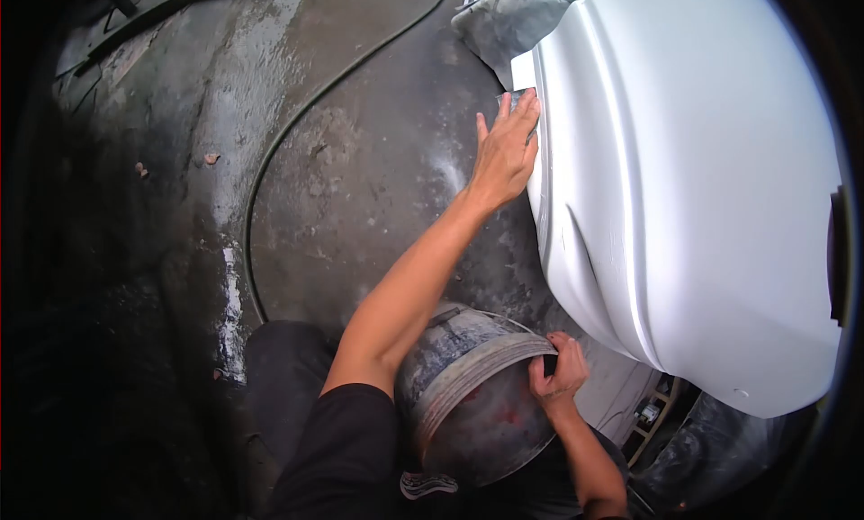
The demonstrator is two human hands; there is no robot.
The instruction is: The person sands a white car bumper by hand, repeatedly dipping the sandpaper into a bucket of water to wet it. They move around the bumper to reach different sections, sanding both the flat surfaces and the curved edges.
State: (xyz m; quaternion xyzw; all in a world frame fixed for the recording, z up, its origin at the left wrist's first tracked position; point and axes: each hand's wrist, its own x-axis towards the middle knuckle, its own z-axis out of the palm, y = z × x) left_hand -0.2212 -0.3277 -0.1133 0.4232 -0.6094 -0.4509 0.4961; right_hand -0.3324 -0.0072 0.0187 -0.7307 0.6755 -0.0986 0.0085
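Observation:
My left hand (507, 151) reaches forward with its fingers stretched out and lies against the left edge of a glossy white vehicle body panel (711, 187). A small greyish, partly see-through piece (510, 98) shows at its fingertips; I cannot make out what it is, and the palm side is hidden. Close to my body, my right hand (560, 376) is closed round the rim of a worn, stained bucket (450, 349). The bucket is tilted, and reddish smears show on its dark inside.
Grey plastic sheeting (517, 25) covers something at the panel's far end. A dark hose (297, 120) curves across the wet, stained concrete floor (360, 187). More dark sheeting (720, 448) and a light-coloured frame part (657, 421) lie below the panel at the lower right.

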